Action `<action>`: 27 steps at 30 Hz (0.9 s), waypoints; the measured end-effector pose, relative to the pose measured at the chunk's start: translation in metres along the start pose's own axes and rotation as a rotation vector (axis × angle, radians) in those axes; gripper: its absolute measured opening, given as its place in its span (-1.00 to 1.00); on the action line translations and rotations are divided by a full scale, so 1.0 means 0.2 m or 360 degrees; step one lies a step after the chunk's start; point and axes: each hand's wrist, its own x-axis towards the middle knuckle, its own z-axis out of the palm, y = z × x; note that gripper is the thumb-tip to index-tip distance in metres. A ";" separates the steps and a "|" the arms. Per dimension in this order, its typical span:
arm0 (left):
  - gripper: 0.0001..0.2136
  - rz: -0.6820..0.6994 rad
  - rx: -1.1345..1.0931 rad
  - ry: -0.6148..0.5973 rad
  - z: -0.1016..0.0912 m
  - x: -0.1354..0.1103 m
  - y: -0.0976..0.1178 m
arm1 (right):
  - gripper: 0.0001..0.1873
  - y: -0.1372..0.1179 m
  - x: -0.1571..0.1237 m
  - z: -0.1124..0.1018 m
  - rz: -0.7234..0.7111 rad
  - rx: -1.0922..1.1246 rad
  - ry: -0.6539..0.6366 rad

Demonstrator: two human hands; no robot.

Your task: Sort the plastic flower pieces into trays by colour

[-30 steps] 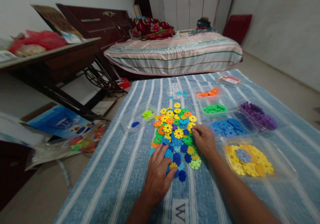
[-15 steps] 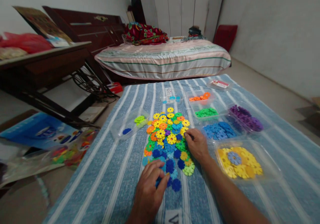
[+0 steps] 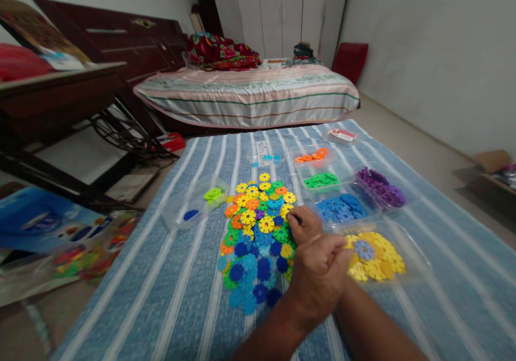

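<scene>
A pile of flat, flower-shaped plastic pieces (image 3: 258, 232) in several colours lies on a blue striped cloth (image 3: 173, 307). My right hand (image 3: 304, 224) rests at the pile's right edge with its fingers curled in a pinch. My left hand (image 3: 318, 278) reaches across my right forearm, fingers closed, its knuckles at the near rim of a clear tray (image 3: 417, 261) of yellow pieces. What either hand holds is hidden. One blue piece (image 3: 364, 249) lies among the yellow ones.
Clear trays hold blue pieces (image 3: 341, 208), purple pieces (image 3: 379, 186), green pieces (image 3: 320, 180) and orange pieces (image 3: 310, 157). Another tray (image 3: 189, 210) sits left of the pile. A mattress (image 3: 250, 92) lies beyond; a dark table (image 3: 60, 81) and a bag of pieces (image 3: 80, 253) are left.
My left hand left the pile's near edge and swung right, over my right forearm, to the yellow tray. My right hand stayed at the pile's right edge. The view turned rightward.
</scene>
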 end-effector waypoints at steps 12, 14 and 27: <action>-0.84 0.0537 0.0673 -0.0418 0.16 0.07 -0.09 | -0.83 -0.04 0.03 0.00 -0.0024 0.0025 0.0001; -0.88 0.0531 0.0895 -0.0613 0.20 0.11 -0.09 | -0.83 -0.04 0.03 -0.01 -0.0021 0.0021 -0.0011; -0.85 0.0515 0.1072 -0.0875 0.40 0.19 -0.12 | -0.83 -0.06 0.02 -0.01 0.0030 -0.0007 -0.0020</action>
